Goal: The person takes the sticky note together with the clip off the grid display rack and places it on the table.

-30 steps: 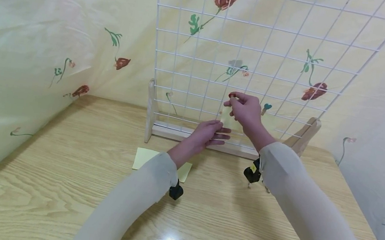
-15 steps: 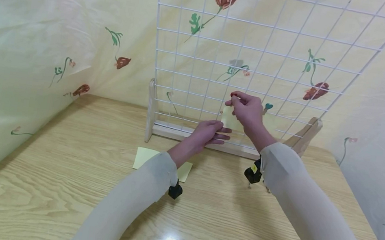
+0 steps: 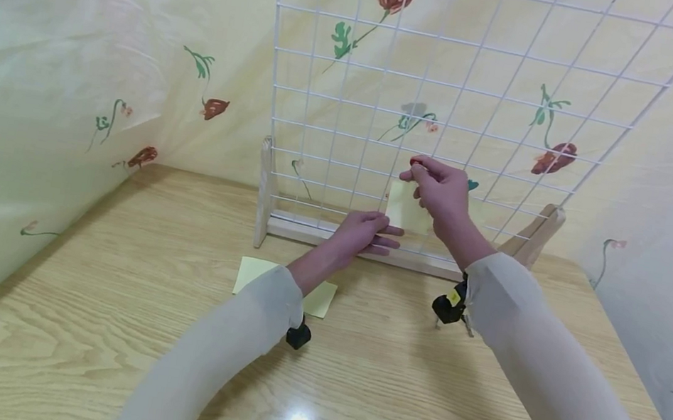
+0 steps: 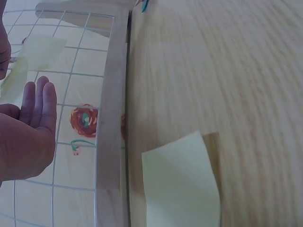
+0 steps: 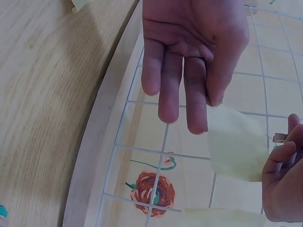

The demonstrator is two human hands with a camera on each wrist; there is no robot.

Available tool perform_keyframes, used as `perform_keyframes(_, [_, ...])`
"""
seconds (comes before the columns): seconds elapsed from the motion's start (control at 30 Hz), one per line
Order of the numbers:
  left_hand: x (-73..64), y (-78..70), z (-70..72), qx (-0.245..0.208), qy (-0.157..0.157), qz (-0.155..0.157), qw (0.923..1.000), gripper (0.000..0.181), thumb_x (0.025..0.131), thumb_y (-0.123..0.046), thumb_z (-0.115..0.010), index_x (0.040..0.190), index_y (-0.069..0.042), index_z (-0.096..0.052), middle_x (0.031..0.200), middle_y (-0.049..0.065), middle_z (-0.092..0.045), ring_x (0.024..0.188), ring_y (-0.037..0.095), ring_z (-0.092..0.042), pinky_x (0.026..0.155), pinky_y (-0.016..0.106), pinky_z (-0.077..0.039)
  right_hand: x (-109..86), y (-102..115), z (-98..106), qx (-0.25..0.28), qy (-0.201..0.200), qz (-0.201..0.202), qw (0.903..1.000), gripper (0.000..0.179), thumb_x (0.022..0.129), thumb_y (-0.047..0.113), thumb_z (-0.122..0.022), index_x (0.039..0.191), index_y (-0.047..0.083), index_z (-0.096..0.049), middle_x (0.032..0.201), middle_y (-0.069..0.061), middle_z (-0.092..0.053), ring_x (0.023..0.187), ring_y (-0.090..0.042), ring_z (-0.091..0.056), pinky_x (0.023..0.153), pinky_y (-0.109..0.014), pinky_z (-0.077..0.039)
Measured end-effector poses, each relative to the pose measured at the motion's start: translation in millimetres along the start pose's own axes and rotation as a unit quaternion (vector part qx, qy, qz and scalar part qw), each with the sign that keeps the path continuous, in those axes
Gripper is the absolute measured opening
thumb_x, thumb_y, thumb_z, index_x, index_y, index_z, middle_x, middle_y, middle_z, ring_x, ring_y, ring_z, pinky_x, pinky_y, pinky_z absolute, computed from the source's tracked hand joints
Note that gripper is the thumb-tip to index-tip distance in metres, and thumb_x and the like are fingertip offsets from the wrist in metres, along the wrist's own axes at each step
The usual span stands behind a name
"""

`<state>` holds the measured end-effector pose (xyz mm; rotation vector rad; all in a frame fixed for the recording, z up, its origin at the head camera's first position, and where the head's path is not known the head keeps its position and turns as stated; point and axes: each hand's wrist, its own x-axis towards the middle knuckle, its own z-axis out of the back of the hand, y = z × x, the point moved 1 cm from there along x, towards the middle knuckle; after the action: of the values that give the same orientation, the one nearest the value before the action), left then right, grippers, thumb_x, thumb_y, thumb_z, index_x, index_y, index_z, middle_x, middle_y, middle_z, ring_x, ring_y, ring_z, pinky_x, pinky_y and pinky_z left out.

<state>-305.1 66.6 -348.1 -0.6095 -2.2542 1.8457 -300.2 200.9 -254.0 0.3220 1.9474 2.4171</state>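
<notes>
My left hand (image 3: 365,234) pinches the lower left corner of a pale yellow paper note (image 3: 404,207) between thumb and forefinger, its other fingers straight. The note lies against the white wire grid (image 3: 335,129). My right hand (image 3: 444,193) pinches a small clothespin with a red top (image 3: 416,163) at the note's upper edge; its wooden end (image 5: 279,137) shows in the right wrist view. Whether the clothespin grips the note or wire cannot be told. A second yellow note (image 4: 45,49) hangs on the grid to the right, near a teal heart-topped clothespin (image 3: 472,184).
More yellow notes (image 3: 250,273) lie on the wooden table (image 3: 101,320), partly under my left forearm. Small clothespins (image 3: 467,325) lie near my right wrist, mostly hidden. Wooden feet (image 3: 264,193) hold the grid upright. Flowered cloth (image 3: 68,93) hangs behind and at both sides.
My right hand has shifted slightly right and up with the red-topped clothespin, showing more of the note and covering more of the teal clothespin. The left hand has barely moved.
</notes>
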Motion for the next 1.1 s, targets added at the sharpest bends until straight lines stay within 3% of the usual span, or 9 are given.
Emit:
perform_keyframes(0.43, [-24.0, 7.9, 1.4, 0.024, -0.005, 0.018, 0.9995, 0.047, 0.102, -0.014, -0.044, 0.145, 0.004, -0.034, 0.114, 0.013, -0.069, 0.096, 0.027, -0.069, 0.093, 0.041, -0.053, -20.3, -3.7, 27.3, 0.066, -0.005, -0.005, 0.9978, 0.036, 0.097, 0.018, -0.058, 0.127, -0.003, -0.058, 0.072, 0.011, -0.07, 0.05, -0.006, -0.039, 0.048, -0.018, -0.033])
perform_keyframes(0.67, [-37.0, 16.6, -0.6, 0.043, -0.007, 0.033, 0.9985, 0.04, 0.102, -0.013, -0.044, 0.138, 0.005, -0.043, 0.119, 0.017, -0.066, 0.098, 0.028, -0.069, 0.083, 0.034, -0.057, -34.6, -12.8, 42.4, 0.077, 0.002, -0.009, 0.997, 0.031, 0.097, 0.018, -0.058, 0.121, 0.0, -0.06, 0.074, 0.01, -0.07, 0.051, -0.007, -0.039, 0.048, -0.019, -0.03])
perform_keyframes(0.97, [-54.1, 22.3, 3.6, 0.059, 0.01, 0.04, 0.9974, 0.052, 0.101, -0.011, -0.043, 0.147, 0.004, -0.028, 0.118, 0.012, -0.068, 0.094, 0.025, -0.07, 0.084, 0.033, -0.057, -52.0, -30.4, 60.3, 0.092, 0.037, -0.02, 0.9949, 0.028, 0.098, 0.016, -0.057, 0.12, 0.0, -0.057, 0.075, 0.009, -0.069, 0.054, -0.006, -0.04, 0.049, -0.018, -0.032])
perform_keyframes(1.1, [-61.2, 26.8, 4.7, 0.075, 0.02, 0.034, 0.9964, 0.046, 0.101, -0.011, -0.043, 0.142, 0.007, -0.036, 0.118, 0.013, -0.067, 0.094, 0.026, -0.07, 0.082, 0.032, -0.058, -59.8, -39.6, 68.9, 0.091, 0.042, -0.035, 0.9943, 0.034, 0.098, 0.017, -0.056, 0.124, -0.005, -0.052, 0.075, 0.01, -0.069, 0.055, -0.005, -0.041, 0.05, -0.018, -0.034])
